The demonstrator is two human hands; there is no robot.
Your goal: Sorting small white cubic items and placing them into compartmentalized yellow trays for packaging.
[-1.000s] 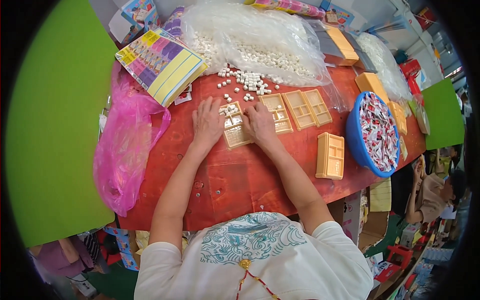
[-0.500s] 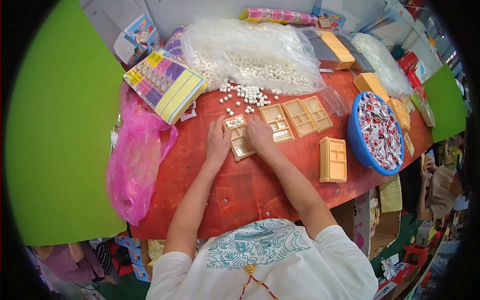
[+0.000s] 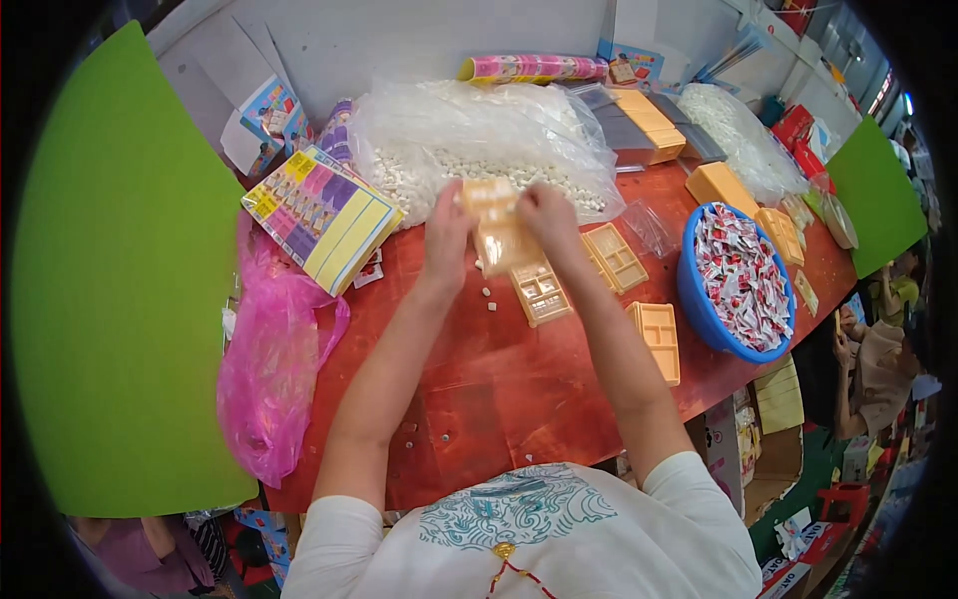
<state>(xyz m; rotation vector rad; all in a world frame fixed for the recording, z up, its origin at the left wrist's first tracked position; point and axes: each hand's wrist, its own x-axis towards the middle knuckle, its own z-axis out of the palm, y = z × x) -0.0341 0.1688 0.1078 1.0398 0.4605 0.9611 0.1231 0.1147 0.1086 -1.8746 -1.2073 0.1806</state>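
Both my hands are raised above the red table (image 3: 499,389), holding one tan plastic compartment tray (image 3: 496,232) between them. My left hand (image 3: 446,232) grips its left side and my right hand (image 3: 546,220) its right side. The tray is blurred. Under it lies another tan tray (image 3: 540,292) with small white pieces in its cells, and a few white pieces (image 3: 490,298) lie loose on the table. Behind my hands sits a big clear bag of small white pieces (image 3: 479,150).
More tan trays (image 3: 616,257) (image 3: 658,339) lie to the right, next to a blue bowl (image 3: 699,309) of red-and-white wrapped items. A striped colourful box (image 3: 319,215) and a pink plastic bag (image 3: 274,359) are on the left. Green boards (image 3: 110,299) flank the table.
My hands were flat on a tray on the table; now they have lifted a tray up toward the bag of white pieces. The camera view has tilted.
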